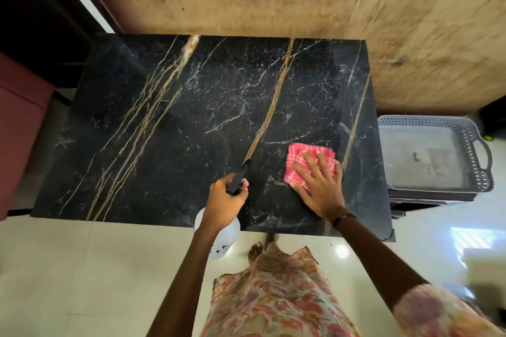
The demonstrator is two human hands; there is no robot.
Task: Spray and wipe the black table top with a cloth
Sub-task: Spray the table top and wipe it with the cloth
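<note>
Black table top (191, 117) beside grey tray (476, 156); right hand (320, 186) presses cloth (301, 156).

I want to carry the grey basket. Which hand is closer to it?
Right. The right hand lies on the pink cloth, nearer the grey basket; the left hand holds the spray bottle farther away.

The black tabletop (169, 117) is lying bare ahead of me and to my left, giving my fingers open room across its far and left stretches. Near its right edge the pink cloth (304, 157) is sitting under my right hand (319, 186). Just beyond that edge a grey tray (476, 150) is blocking sideways passage.
</note>
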